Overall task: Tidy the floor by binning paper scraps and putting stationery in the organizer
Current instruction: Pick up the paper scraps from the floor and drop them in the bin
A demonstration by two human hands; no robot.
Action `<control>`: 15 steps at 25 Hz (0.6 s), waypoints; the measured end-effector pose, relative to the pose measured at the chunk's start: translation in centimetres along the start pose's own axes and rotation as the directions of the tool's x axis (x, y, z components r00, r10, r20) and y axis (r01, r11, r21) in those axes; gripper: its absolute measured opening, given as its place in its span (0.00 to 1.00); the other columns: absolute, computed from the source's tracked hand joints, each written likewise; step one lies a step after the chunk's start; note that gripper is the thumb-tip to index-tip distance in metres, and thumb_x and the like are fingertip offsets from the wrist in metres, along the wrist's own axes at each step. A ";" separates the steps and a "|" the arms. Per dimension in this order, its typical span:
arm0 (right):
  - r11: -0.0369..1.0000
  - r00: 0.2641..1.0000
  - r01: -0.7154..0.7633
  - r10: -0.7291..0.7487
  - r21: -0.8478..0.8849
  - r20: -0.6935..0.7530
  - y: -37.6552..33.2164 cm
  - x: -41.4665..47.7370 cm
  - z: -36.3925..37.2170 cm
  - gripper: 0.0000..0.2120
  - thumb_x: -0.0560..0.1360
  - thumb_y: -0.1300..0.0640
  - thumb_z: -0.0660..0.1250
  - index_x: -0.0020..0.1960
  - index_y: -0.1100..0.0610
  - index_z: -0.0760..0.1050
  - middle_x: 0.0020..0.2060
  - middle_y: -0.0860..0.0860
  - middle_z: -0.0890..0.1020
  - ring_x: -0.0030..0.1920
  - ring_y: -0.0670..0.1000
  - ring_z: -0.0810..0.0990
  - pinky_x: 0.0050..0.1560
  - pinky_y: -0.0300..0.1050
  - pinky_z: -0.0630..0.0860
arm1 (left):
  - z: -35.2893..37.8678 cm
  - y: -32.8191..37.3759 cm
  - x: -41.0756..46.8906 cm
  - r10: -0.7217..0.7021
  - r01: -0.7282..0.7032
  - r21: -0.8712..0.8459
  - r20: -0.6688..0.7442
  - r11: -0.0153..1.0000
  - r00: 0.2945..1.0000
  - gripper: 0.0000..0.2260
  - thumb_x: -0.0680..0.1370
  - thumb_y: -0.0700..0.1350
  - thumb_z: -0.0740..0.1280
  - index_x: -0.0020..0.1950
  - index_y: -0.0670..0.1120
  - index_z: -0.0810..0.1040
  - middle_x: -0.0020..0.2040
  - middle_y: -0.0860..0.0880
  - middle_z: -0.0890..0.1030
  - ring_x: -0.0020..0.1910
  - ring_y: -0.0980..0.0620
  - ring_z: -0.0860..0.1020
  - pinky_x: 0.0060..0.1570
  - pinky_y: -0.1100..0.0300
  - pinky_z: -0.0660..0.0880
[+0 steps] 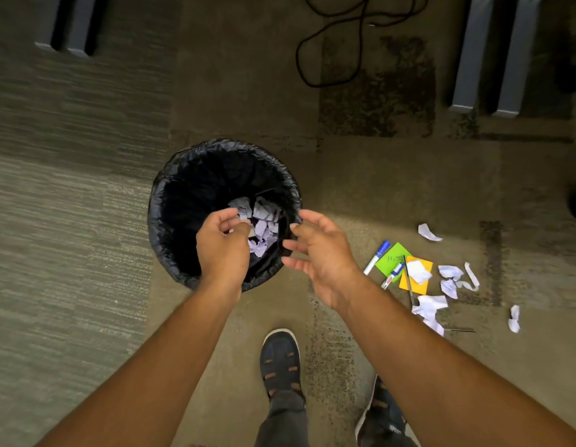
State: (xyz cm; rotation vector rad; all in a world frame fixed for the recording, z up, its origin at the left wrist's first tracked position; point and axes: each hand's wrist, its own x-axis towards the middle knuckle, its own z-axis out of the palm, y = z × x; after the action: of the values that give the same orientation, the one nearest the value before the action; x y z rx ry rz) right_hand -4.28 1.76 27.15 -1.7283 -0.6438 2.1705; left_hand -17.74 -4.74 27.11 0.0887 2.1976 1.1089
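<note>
Above round bin lined with black plastic bag (170, 201), both hands held. Left hand (223, 245) curled, fingertips pinched; whether scrap is gripped cannot be told. Right hand (322, 259) loosely spread, nothing held. Torn white paper scraps (264, 221) seen inside bin: binning judged partly done. On carpet to right, crumpled white paper pieces (451, 275), two blue-capped white markers (377, 256), green and orange sticky notes (390, 259) left. Organizer not seen.
</note>
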 end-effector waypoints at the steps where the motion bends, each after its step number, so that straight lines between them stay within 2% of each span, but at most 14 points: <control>1: 1.000 1.000 0.018 -0.018 0.003 -0.012 0.1 -0.1 -0.7 0.14 0.80 0.59 0.68 0.64 0.48 0.78 0.53 0.49 0.85 0.52 0.53 0.85 0.39 0.46 0.85 | 0.7 0.3 -0.5 0.079 -0.079 0.027 -0.007 0.996 0.997 0.12 0.78 0.42 0.71 0.62 0.50 0.80 0.56 0.49 0.84 0.53 0.51 0.85 0.59 0.43 0.83; 3: 0.999 0.997 0.042 -0.040 0.029 -0.071 0.9 -0.3 -2.9 0.15 0.80 0.60 0.68 0.65 0.49 0.77 0.52 0.49 0.84 0.46 0.50 0.83 0.34 0.44 0.81 | 2.7 0.6 -2.0 0.264 -0.264 0.083 0.017 0.961 0.964 0.14 0.78 0.43 0.71 0.62 0.52 0.79 0.58 0.48 0.82 0.49 0.53 0.83 0.56 0.50 0.83; 5: 0.997 0.985 0.055 -0.046 0.051 -0.166 2.6 -0.5 -5.9 0.18 0.79 0.62 0.67 0.67 0.50 0.75 0.51 0.49 0.83 0.42 0.48 0.81 0.30 0.42 0.79 | 5.0 0.3 -3.9 0.409 -0.418 0.118 0.093 0.901 0.908 0.15 0.77 0.44 0.71 0.62 0.55 0.78 0.59 0.49 0.81 0.47 0.57 0.82 0.51 0.66 0.79; 6: 0.998 0.974 0.053 -0.041 0.047 -0.221 3.5 -0.5 -7.8 0.19 0.79 0.62 0.67 0.68 0.50 0.74 0.52 0.50 0.83 0.41 0.48 0.80 0.30 0.42 0.78 | 6.4 -0.2 -4.8 0.444 -0.462 0.136 0.145 0.876 0.885 0.15 0.76 0.45 0.71 0.62 0.56 0.77 0.59 0.50 0.80 0.48 0.57 0.82 0.49 0.72 0.75; 9: 1.000 0.928 0.024 -0.015 0.020 -0.371 7.0 -0.1 -15.0 0.25 0.77 0.64 0.68 0.71 0.49 0.72 0.59 0.55 0.81 0.45 0.51 0.82 0.35 0.47 0.81 | 10.7 -3.3 -7.3 0.418 -0.493 0.234 0.305 0.838 0.856 0.17 0.76 0.44 0.73 0.63 0.53 0.78 0.59 0.50 0.78 0.49 0.54 0.81 0.47 0.77 0.71; 11: 0.998 0.894 0.028 -0.047 -0.049 -0.446 9.4 0.5 -20.2 0.29 0.75 0.67 0.72 0.73 0.52 0.72 0.62 0.57 0.79 0.51 0.58 0.83 0.48 0.54 0.84 | 13.2 -6.0 -8.4 0.370 -0.511 0.331 0.405 0.793 0.836 0.18 0.75 0.43 0.74 0.65 0.50 0.78 0.60 0.48 0.77 0.48 0.55 0.79 0.47 0.76 0.71; 13: 0.984 0.869 0.000 -0.089 -0.179 -0.487 11.6 1.0 -25.2 0.32 0.72 0.68 0.75 0.74 0.56 0.71 0.63 0.58 0.78 0.50 0.58 0.81 0.50 0.47 0.82 | 15.7 -9.1 -9.2 0.299 -0.542 0.435 0.509 0.719 0.807 0.20 0.74 0.43 0.76 0.65 0.49 0.78 0.62 0.46 0.76 0.55 0.48 0.79 0.58 0.62 0.75; 15: 0.925 0.844 -0.094 -0.122 -0.368 -0.522 13.8 1.8 -30.1 0.35 0.71 0.67 0.77 0.76 0.59 0.70 0.67 0.61 0.78 0.58 0.57 0.80 0.59 0.48 0.78 | 18.0 -12.5 -9.7 0.200 -0.550 0.547 0.571 0.631 0.796 0.22 0.72 0.44 0.76 0.65 0.51 0.77 0.65 0.45 0.75 0.64 0.43 0.77 0.66 0.53 0.75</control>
State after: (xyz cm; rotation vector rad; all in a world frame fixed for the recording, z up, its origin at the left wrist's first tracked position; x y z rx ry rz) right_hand 25.18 -4.37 13.19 -2.3843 -0.9508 1.4787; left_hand 3.26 -3.53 15.54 1.1069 2.0530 0.3073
